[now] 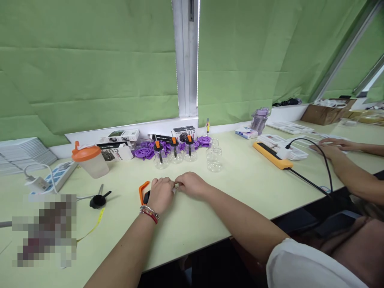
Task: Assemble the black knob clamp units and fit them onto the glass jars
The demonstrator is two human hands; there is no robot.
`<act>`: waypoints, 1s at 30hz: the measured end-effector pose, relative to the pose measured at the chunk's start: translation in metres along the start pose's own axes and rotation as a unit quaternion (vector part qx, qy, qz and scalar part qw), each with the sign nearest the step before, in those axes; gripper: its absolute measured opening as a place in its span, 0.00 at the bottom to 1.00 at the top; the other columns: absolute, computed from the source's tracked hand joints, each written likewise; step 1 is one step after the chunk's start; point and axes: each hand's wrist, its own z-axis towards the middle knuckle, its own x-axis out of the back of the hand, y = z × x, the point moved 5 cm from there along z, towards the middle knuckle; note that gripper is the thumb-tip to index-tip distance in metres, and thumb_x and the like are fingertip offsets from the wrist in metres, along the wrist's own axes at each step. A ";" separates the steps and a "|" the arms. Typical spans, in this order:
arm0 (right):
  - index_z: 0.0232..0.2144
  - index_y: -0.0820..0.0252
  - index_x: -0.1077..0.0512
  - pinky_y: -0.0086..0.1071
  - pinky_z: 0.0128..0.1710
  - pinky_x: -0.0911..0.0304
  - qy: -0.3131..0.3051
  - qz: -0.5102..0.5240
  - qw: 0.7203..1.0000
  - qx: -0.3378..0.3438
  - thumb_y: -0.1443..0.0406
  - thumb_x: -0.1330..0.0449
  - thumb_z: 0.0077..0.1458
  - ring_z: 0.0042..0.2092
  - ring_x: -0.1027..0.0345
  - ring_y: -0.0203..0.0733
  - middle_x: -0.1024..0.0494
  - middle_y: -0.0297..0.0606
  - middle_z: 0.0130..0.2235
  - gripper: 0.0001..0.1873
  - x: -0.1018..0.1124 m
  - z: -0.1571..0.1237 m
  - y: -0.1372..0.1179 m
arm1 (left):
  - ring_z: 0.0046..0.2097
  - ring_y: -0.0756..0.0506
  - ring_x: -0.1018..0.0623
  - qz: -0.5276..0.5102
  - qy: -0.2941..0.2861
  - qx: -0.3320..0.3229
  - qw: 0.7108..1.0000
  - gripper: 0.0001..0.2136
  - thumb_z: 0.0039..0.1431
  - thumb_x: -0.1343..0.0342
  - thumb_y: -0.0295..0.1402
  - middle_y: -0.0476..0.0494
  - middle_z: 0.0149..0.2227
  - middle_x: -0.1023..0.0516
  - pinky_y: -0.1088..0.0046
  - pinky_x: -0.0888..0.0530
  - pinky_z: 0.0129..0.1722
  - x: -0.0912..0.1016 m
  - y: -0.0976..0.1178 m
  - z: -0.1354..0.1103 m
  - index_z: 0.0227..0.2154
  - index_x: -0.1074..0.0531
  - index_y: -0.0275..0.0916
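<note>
My left hand (161, 193) and my right hand (192, 185) meet at the middle of the pale green table (240, 188), fingers curled and pinched together on a small pale piece (176, 185) between them. An orange and black part (144, 193) lies just left of my left hand, partly hidden by it. Beyond my hands stand three clear jars with orange and black caps (175, 154), several empty clear jars (214, 159) and purple gear-like parts (145, 152).
An orange-lidded shaker cup (90, 160) and a white power strip (57, 176) sit at the left, with a black knob (96, 201) nearer. Boxes (120, 138) line the window sill. A yellow power strip (271, 156) lies at the right, near another person's hands (330, 150).
</note>
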 end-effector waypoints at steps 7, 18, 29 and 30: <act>0.38 0.61 0.24 0.27 0.30 0.40 0.062 0.208 0.964 -0.153 0.69 0.37 0.46 0.28 0.33 0.35 0.23 0.34 0.28 0.14 0.013 0.029 0.069 | 0.40 0.42 0.28 -0.025 0.083 0.037 0.996 0.13 0.56 0.55 0.26 0.42 0.37 0.24 0.61 0.40 0.42 0.015 -0.007 -0.007 0.35 0.25 0.39; 0.35 0.62 0.26 0.27 0.30 0.40 0.105 0.327 0.931 -0.122 0.68 0.40 0.46 0.26 0.37 0.31 0.29 0.30 0.24 0.10 -0.014 0.026 0.094 | 0.39 0.42 0.27 -0.048 0.096 0.016 0.994 0.10 0.58 0.53 0.29 0.42 0.37 0.24 0.61 0.39 0.43 0.024 -0.006 -0.017 0.34 0.25 0.40; 0.33 0.63 0.29 0.27 0.32 0.37 0.110 0.380 0.913 -0.104 0.70 0.40 0.45 0.29 0.36 0.32 0.30 0.31 0.27 0.09 -0.011 0.021 0.095 | 0.43 0.42 0.29 -0.012 0.042 -0.120 0.992 0.12 0.54 0.54 0.20 0.39 0.41 0.26 0.60 0.34 0.46 0.017 0.035 -0.018 0.34 0.27 0.37; 0.33 0.63 0.30 0.27 0.32 0.37 0.112 0.384 0.911 -0.101 0.70 0.40 0.45 0.29 0.36 0.32 0.30 0.31 0.27 0.09 -0.010 0.021 0.094 | 0.45 0.41 0.29 -0.012 0.029 -0.135 0.990 0.11 0.54 0.53 0.21 0.38 0.43 0.26 0.60 0.34 0.47 0.014 0.041 -0.019 0.34 0.27 0.37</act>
